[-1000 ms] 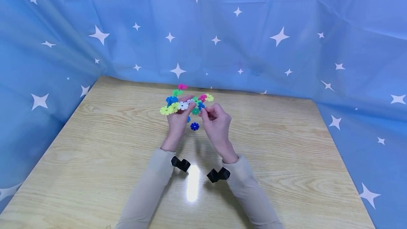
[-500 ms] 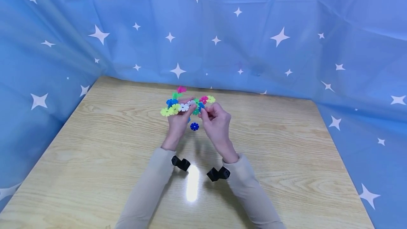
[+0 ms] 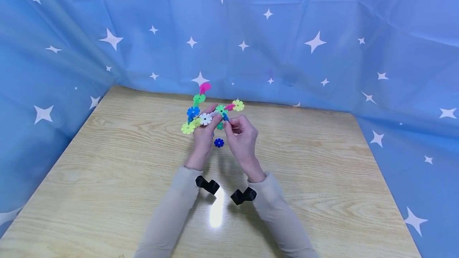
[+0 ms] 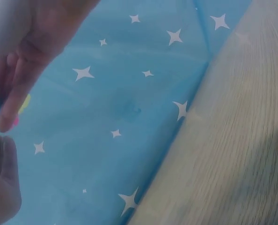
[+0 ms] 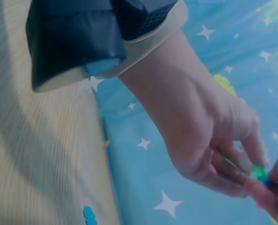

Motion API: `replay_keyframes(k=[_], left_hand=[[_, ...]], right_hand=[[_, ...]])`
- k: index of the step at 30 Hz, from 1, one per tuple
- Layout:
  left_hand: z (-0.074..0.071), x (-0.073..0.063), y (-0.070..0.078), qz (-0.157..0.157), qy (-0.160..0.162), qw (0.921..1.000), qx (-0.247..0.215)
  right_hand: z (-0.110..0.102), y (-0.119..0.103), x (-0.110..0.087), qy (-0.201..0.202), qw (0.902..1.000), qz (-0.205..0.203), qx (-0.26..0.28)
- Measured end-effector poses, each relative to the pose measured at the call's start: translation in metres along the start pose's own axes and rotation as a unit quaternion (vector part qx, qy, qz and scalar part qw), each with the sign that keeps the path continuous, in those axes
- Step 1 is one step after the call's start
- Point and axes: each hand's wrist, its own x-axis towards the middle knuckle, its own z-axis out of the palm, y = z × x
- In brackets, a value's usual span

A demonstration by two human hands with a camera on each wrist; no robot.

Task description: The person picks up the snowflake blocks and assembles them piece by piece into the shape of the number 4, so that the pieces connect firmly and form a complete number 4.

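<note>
My left hand (image 3: 203, 136) holds a linked chain of flower-shaped plastic discs, its thumb by the white disc (image 3: 205, 119). Leftward the chain runs through yellow discs (image 3: 188, 128) and a blue disc (image 3: 193, 112) up to a green disc (image 3: 199, 98) and a pink disc (image 3: 205, 87). On the right it has green discs (image 3: 221, 110), a pink disc (image 3: 229, 107) and a yellow disc (image 3: 238, 105). My right hand (image 3: 244, 134) pinches a small blue disc (image 3: 225, 117) against the green part. The right wrist view shows the fingertips of both hands meeting at a green disc (image 5: 259, 172).
A loose dark blue disc (image 3: 219, 143) lies on the wooden table (image 3: 315, 178) below the hands. Another blue disc sits partly hidden beside the left hand. A blue star-printed cloth (image 3: 272, 51) hangs behind the table. Black wrist cameras (image 3: 207, 185) are strapped over both sleeves.
The chain has turned: its pink and green left end has risen and the blue and yellow discs there face differently. The right hand keeps its pinch and shifts slightly left.
</note>
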Motion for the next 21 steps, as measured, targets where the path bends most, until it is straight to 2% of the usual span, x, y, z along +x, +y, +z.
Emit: replay_keyframes(k=[4,7,10,12,14,17,21], left_hand=[[-0.003,0.002,-0.001,0.010,-0.007,0.9991,-0.040],[-0.007,0.004,0.001,0.017,-0.002,0.9979,-0.063],[-0.011,0.006,0.004,0.026,0.006,0.9965,-0.079],[-0.015,0.008,0.006,0.034,0.011,0.9954,-0.089],[-0.017,0.010,0.007,0.042,0.013,0.9938,-0.102],[-0.020,0.011,0.009,0.046,0.015,0.9924,-0.113],[-0.022,0.010,0.009,0.033,0.007,0.9929,-0.114]], right_hand=[[-0.002,0.000,0.000,-0.018,0.9997,0.007,0.017],[-0.006,0.003,-0.001,-0.050,0.9978,0.024,0.035],[-0.012,0.011,-0.006,-0.096,0.9921,0.071,0.039],[-0.014,0.020,-0.012,-0.139,0.9836,0.115,0.017],[-0.014,0.030,-0.017,-0.187,0.9692,0.159,-0.020],[-0.010,0.045,-0.022,-0.263,0.9370,0.207,-0.101],[-0.002,0.058,-0.024,-0.322,0.8964,0.244,-0.182]])
